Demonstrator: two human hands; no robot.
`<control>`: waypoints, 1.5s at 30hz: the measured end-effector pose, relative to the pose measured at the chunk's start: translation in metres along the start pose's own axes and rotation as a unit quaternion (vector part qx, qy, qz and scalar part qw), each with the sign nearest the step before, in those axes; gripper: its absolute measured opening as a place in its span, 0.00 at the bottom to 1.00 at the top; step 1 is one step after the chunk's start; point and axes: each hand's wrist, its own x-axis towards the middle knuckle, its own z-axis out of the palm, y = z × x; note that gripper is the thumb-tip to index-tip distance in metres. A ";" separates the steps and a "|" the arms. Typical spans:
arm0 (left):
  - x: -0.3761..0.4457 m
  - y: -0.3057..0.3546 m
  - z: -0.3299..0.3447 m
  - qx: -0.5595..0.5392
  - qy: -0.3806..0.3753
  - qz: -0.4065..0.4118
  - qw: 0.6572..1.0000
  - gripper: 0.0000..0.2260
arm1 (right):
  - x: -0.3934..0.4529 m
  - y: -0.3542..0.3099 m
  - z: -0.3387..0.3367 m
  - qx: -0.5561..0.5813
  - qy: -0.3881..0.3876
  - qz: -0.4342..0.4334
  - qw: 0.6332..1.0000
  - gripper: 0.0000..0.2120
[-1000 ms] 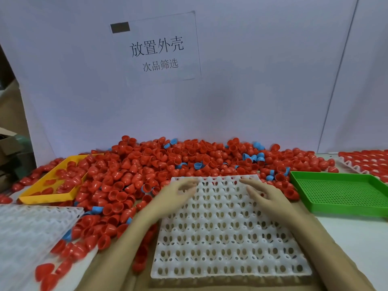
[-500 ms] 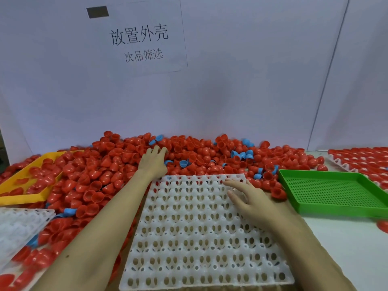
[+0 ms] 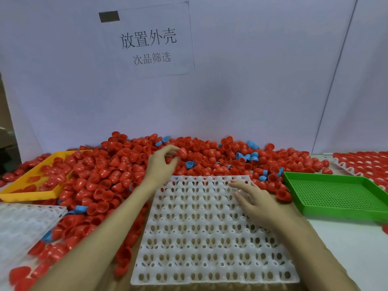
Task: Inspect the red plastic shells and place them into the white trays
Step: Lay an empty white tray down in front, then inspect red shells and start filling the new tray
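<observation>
Left hand (image 3: 162, 162) is up over the heap, fingers curled round one red shell (image 3: 182, 153), pinching it at the fingertips just above the pile of red shells (image 3: 117, 171); it's a bit motion-blurred so I can't tell exactly which fingers are doing the work. Right hand (image 3: 255, 201) lies flat-ish on the far right corner of the white tray (image 3: 210, 238), fingers spread and relaxed, touching the tray top and holding nothing. That tray sits right in front of the person, every pocket empty, its far edge butting up against the heap. The heap runs along the back wall and spills down the left side beside the left forearm, with a few blue shells (image 3: 246, 156) mixed in. To the left, a yellow tray (image 3: 25, 185) is half buried in the red ones and has some inside. Nearer on the left is another white tray (image 3: 23, 223), with loose red shells along its edge. Right of the main tray is a green perforated tray (image 3: 336, 196), and past it at the far right edge a filled white tray (image 3: 361, 160) packed with red shells. On the wall behind hangs a paper sign (image 3: 149, 40) with printed characters.
</observation>
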 end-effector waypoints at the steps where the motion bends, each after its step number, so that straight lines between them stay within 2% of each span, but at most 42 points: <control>1: -0.018 0.010 0.000 -0.042 -0.017 -0.002 0.999 0.07 | -0.001 -0.001 0.000 0.002 0.003 -0.001 1.000 0.19; 4: -0.073 0.032 0.005 -0.113 -0.061 -0.010 0.992 0.10 | -0.002 -0.006 -0.004 0.015 0.007 -0.006 1.000 0.18; 7: -0.104 0.045 0.012 -0.088 -0.092 0.019 0.992 0.13 | -0.008 -0.012 -0.005 0.011 0.016 -0.006 1.000 0.18; 10: -0.113 0.052 0.014 -0.077 -0.112 0.080 0.987 0.17 | -0.017 -0.029 -0.009 -0.018 0.083 -0.030 0.996 0.19; 12: -0.113 0.054 0.015 -0.067 -0.103 0.111 0.986 0.19 | -0.026 -0.046 -0.015 0.043 0.113 -0.068 0.990 0.18; 14: -0.114 0.055 0.017 -0.052 -0.098 0.131 0.985 0.20 | -0.036 -0.064 -0.021 0.149 0.060 -0.092 0.983 0.19; 16: -0.116 0.056 0.018 -0.046 -0.092 0.140 0.985 0.21 | -0.045 -0.079 -0.019 0.182 -0.010 -0.084 0.980 0.22; 19: -0.117 0.056 0.019 -0.042 -0.079 0.156 0.984 0.23 | -0.048 -0.086 -0.006 0.141 0.012 -0.095 0.985 0.15; 22: -0.115 0.052 0.019 -0.049 -0.061 0.141 0.987 0.22 | -0.047 -0.083 0.000 0.162 0.045 -0.103 0.980 0.05; 26: -0.113 0.045 0.021 -0.108 -0.055 0.060 0.991 0.22 | -0.047 -0.077 -0.001 0.162 0.085 -0.094 0.979 0.07; 29: -0.112 0.044 0.020 -0.162 -0.054 0.040 0.984 0.24 | -0.045 -0.075 0.000 0.201 0.097 -0.087 0.971 0.06; 38: -0.112 0.045 0.019 -0.208 -0.068 0.061 0.974 0.26 | -0.046 -0.078 -0.002 0.229 0.068 -0.070 0.969 0.03; 41: -0.112 0.046 0.018 -0.219 -0.063 0.064 0.972 0.26 | -0.047 -0.080 -0.003 0.246 0.060 -0.055 0.966 0.05; 45: -0.115 0.047 0.016 -0.229 -0.060 0.059 0.970 0.24 | -0.046 -0.081 -0.006 0.334 0.034 -0.016 0.942 0.10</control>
